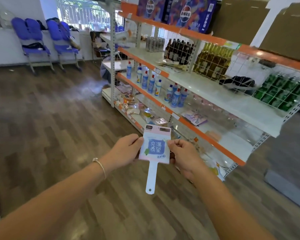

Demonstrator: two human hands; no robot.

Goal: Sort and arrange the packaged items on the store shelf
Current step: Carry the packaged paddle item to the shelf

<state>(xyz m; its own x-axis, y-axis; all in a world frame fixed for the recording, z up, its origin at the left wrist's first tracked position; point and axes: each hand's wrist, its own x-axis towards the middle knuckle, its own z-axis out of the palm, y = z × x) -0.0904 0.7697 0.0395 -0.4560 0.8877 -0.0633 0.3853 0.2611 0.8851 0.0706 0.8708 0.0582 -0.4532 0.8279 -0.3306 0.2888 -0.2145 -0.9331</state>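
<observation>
I hold a packaged hand fan (155,146) in front of me, over the wooden floor. It is white and pink with a blue square label, and its white handle hangs down. My left hand (126,149) pinches its left edge and my right hand (184,153) pinches its right edge. The store shelf (194,125) with orange edge strips stands just beyond, to the right. A similar purple package (195,117) lies on the shelf level behind the fan. Loose snack packets (133,106) lie on the bottom level.
Blue-and-white cleaner bottles (163,87) stand on the middle level. Higher up are brown bottles (179,49), yellow bottles (213,61), green bottles (284,90) and a dark cloth (237,82). Blue chairs (45,40) stand against the far wall. A grey mat (287,187) lies at the right.
</observation>
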